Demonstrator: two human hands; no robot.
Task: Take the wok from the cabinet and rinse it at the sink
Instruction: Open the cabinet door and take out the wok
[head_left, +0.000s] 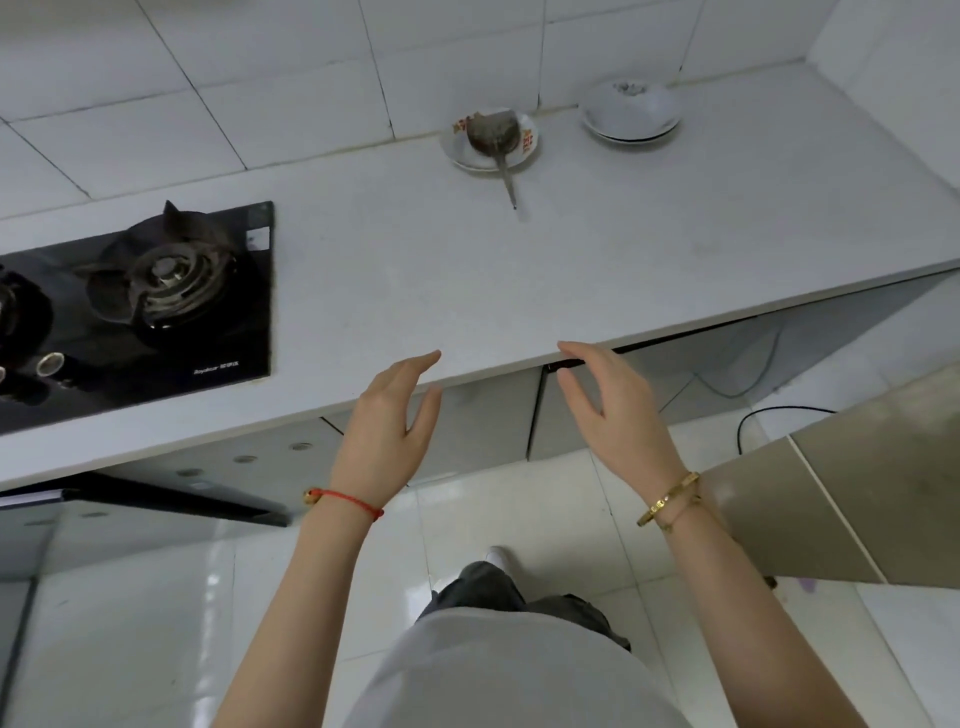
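No wok and no sink show in this view. Grey cabinet doors (483, 415) run under the front edge of the white counter (467, 270); the ones in front of me are closed. My left hand (387, 431) and my right hand (613, 410) are raised side by side in front of the counter edge, fingers apart, both holding nothing. The right fingertips are close to a dark handle slot (571, 364) at the top of a cabinet door; I cannot tell if they touch it.
A black gas hob (156, 312) sits in the counter at the left. A plate with a ladle (491, 140) and stacked white bowls (631, 111) stand near the tiled wall. A cabinet door (156, 504) stands open at lower left. A black cable (779, 413) lies on the floor.
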